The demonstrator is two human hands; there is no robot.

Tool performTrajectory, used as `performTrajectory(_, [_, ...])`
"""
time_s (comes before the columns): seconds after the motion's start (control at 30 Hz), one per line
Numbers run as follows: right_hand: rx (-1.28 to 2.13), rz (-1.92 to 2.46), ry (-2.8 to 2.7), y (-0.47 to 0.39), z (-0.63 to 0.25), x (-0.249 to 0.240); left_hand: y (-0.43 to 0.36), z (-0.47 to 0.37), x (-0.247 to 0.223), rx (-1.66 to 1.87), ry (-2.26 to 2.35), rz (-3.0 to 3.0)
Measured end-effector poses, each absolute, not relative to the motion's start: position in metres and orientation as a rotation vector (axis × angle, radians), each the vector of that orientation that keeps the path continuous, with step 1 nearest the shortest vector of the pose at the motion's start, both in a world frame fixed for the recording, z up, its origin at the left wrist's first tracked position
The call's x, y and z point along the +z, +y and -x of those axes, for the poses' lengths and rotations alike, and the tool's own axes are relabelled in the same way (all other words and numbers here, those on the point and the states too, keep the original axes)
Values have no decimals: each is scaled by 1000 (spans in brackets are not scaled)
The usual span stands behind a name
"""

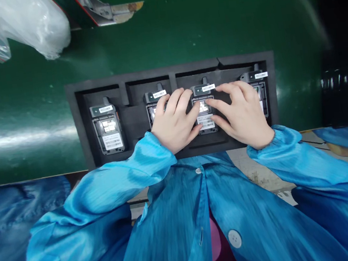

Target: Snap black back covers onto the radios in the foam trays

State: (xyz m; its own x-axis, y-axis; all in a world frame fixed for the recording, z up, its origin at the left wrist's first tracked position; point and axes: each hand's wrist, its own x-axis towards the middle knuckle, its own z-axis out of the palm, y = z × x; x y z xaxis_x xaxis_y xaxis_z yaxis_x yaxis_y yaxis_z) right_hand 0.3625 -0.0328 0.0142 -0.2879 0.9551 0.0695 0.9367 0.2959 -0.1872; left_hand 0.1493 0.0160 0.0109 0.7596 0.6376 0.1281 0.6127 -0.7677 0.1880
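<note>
A dark handheld device (206, 126) with a stubby antenna, an open recess in its back and white barcode labels lies in a compartment of the black foam tray (168, 70). My left hand (175, 124) reaches to its left edge, with fingers stretched out and thumb near the lower label. From the right, my right hand (244, 112) has its index finger at the recess and its thumb beside the lower label, fingers apart. Beneath my left hand, a second such device (150, 97) is partly covered. Another device (259, 76) is partly hidden behind my right hand.
A similar device (110, 126) lies at the tray's left end. On the green table (211, 26), clear plastic bags (32, 25) and a metal bracket (112, 14) are at the back left. A dark object (344, 50) stands at the right.
</note>
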Motion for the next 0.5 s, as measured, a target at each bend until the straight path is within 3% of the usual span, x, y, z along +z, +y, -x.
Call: performTrajectory(0.5, [85, 1618, -2480, -40, -358, 17, 3, -137, 15, 205, 901, -2875])
